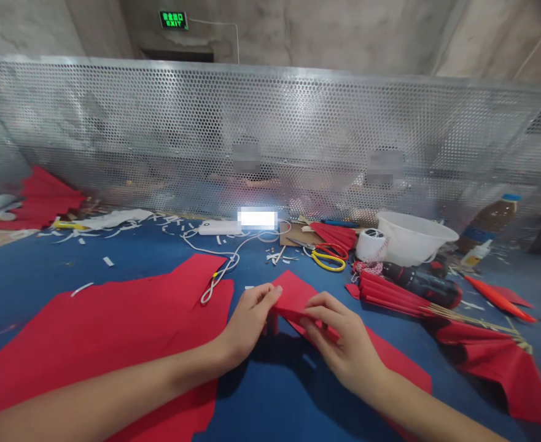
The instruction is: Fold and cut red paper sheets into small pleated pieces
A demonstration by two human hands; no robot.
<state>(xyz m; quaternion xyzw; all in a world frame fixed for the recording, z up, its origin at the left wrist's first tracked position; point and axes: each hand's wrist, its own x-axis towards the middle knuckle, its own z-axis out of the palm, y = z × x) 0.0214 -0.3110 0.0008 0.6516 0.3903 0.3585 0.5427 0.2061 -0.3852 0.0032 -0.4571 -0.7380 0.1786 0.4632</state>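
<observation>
A red sheet [292,287], paper or cloth, is raised above the blue table with a folded edge toward me. My left hand [250,319] pinches its left end between thumb and fingers. My right hand [346,344] grips the folded edge further right, fingers bent around it. The sheet runs on under my right forearm toward the lower right. Beside my left arm lies a large flat red sheet [127,307], with the looped end of a white cord [212,288] on it. My left forearm covers part of that sheet.
Scissors [328,256], a white thread spool [370,244], a white bucket [415,236] and a dark bottle [422,283] stand or lie at right. Pleated red pieces on sticks [399,296] lie near them. Paper scraps [173,222] litter the back, before a perforated metal screen [169,135].
</observation>
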